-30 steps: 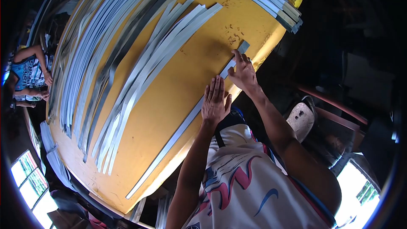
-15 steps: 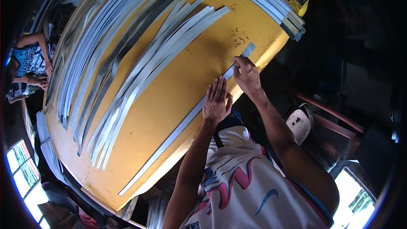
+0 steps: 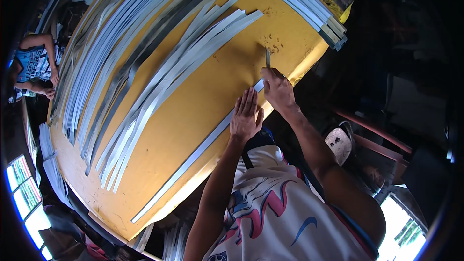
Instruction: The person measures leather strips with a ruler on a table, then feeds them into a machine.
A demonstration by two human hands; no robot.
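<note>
A thin metal strip [image 3: 205,142] lies along the near edge of a yellow worktop [image 3: 193,108]. The left hand [image 3: 245,116] rests flat on it, fingers together; the right hand [image 3: 279,89] has its fingers closed around the strip's right end, the tip poking up. Behind are loose strips [image 3: 153,101]; a stack [image 3: 309,12] lines the right edge. Another person [image 3: 36,65] is by the far-left corner.

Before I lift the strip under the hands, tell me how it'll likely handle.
The strip probably flexes easily: its end bends away beyond the right hand. It looks thin and narrow, so likely light. It may slide on the smooth-looking yellow surface once the left hand lifts.
</note>
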